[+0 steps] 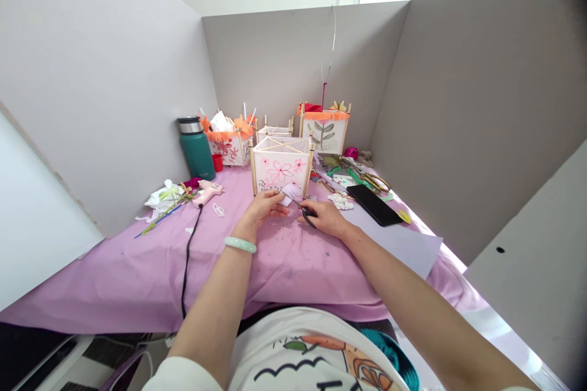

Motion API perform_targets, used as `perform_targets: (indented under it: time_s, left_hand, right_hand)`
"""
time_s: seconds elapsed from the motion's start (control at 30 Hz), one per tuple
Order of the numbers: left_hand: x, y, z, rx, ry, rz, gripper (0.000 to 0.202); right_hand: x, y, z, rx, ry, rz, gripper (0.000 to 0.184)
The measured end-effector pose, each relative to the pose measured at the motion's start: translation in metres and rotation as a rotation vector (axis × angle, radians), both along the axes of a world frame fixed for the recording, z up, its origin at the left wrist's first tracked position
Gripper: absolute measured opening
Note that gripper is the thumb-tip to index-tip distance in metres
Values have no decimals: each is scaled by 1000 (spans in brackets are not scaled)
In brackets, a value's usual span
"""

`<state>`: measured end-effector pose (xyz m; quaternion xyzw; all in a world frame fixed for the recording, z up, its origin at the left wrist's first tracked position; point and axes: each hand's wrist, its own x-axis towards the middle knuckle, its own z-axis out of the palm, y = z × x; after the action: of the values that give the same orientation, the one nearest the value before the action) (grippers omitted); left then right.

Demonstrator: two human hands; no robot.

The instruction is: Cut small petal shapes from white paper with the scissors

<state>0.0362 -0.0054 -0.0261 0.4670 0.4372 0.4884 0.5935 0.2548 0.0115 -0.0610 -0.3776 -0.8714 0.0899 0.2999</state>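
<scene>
My left hand (pixel 266 209) pinches a small piece of pale lilac paper (pixel 288 194) whose upper edge looks cut into a fringe. In my right hand (pixel 324 217) is a pair of dark-handled scissors (pixel 308 214), the blades pointing left at the paper. How far apart the blades are is too small to tell. Just behind both hands stands a white paper lantern (pixel 280 165) with a wooden stick frame, pink flowers drawn on its front and crossed sticks on top. The paper piece overlaps its lower front edge in my view.
On the left are a green bottle (pixel 197 149), a pink glue gun (pixel 208 194) with a black cord, and crumpled paper (pixel 162 195). Decorated lanterns (pixel 324 131) stand behind. To the right lie a black phone (pixel 373 204), a lilac sheet (pixel 398 244) and gold-handled scissors (pixel 376 182). Grey panels enclose the table.
</scene>
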Motion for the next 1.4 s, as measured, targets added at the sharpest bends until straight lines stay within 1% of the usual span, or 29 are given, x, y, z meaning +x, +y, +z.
perform_targets:
  time_s: [0.2,0.37,0.53,0.77,0.93,1.4]
  left_hand:
    - [0,1,-1,9,33,7,17]
    - [0,0,-1,21,39,-2,16]
    - [-1,1,-3,33,50,-17,21]
    - [0,0,-2,32,78,-16,18]
    - [0,0,-2,28,84,-11,16]
    - [0,0,-2,26,74,-12,24]
  right_hand:
    - [1,-1,-1,-12,8,13,31]
    - [1,-1,0,-20,14,11,32]
    - [0,-1,0,-19,26,17,32]
    - [0,-2,0,-35,13,15,33]
    - [0,-1,-1,-18,1,21,31]
    - [1,0,-1,-7,2,18,31]
